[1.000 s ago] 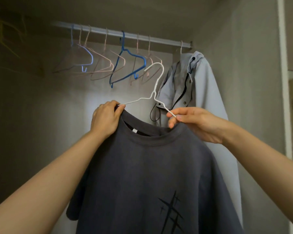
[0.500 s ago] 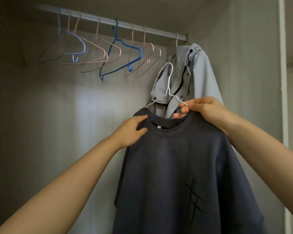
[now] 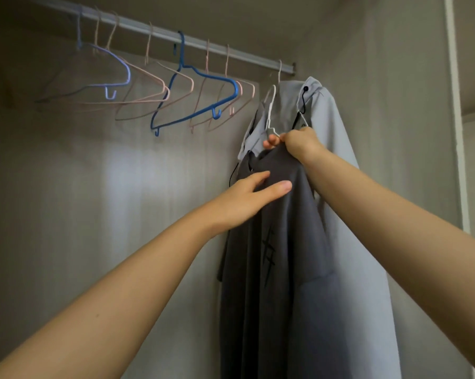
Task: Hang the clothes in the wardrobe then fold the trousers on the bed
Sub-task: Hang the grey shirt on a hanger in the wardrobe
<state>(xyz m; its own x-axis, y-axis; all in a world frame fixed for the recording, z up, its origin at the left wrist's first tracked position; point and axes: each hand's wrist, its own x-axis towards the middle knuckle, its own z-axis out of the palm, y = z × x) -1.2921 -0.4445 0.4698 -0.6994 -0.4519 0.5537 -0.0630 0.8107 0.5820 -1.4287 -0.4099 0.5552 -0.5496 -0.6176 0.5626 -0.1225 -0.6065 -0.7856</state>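
Head camera: the dark grey T-shirt [image 3: 282, 242] has swung from facing the lens half a second ago to hanging nearly edge-on, carried right and upward toward the right end of the wardrobe rail [image 3: 176, 36]. The right hand [image 3: 299, 143] grips the white hanger [image 3: 270, 110] at its shoulder together with the shirt's collar. The left hand [image 3: 247, 198] lies open, fingers straight, against the upper front of the shirt. The hanger's hook stands below the rail, in front of the collar of a pale grey jacket [image 3: 340, 149] already hung there, so the shirt is in the wardrobe but not yet hung.

To finish the step cleanly, the right hand probably needs to lift the hook above the rail and bring it down in the gap between the jacket's hook and the nearest pink hanger [image 3: 244, 88], while the left hand steadies the cloth so it does not slide off. The hook could catch the jacket's cord or collar on the way up.

Against the earlier frame, the left hand has let go of the collar it was holding, and both hands now sit closer together. The blue hanger [image 3: 195, 97] and its neighbours hang as before.
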